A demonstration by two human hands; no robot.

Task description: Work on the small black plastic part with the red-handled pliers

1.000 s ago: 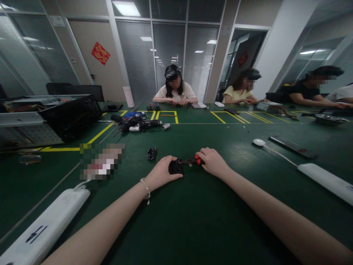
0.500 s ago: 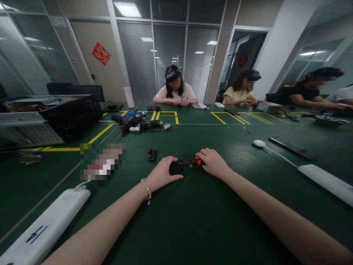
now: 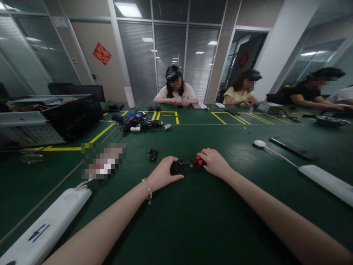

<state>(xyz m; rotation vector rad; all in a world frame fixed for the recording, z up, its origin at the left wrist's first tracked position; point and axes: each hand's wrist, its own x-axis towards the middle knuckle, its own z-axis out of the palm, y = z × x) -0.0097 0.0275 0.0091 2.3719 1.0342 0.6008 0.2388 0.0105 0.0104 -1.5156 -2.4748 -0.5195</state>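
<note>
My left hand (image 3: 163, 172) is closed around a small black part (image 3: 177, 168) and presses it onto the green table mat (image 3: 193, 213). My right hand (image 3: 213, 162) grips the red handles of a pair of pliers (image 3: 194, 161), whose dark jaws reach left into the black part. Both hands rest on the mat close together in the middle of the view. A bracelet hangs on my left wrist.
Another small black part (image 3: 152, 153) lies just left of my hands. White power strips lie at the near left (image 3: 46, 228) and at the right (image 3: 325, 181). A heap of dark tools (image 3: 138, 122) and an open computer case (image 3: 49, 117) sit further back. Three people work across the table.
Nothing has visibly moved; the view has only shifted very slightly.
</note>
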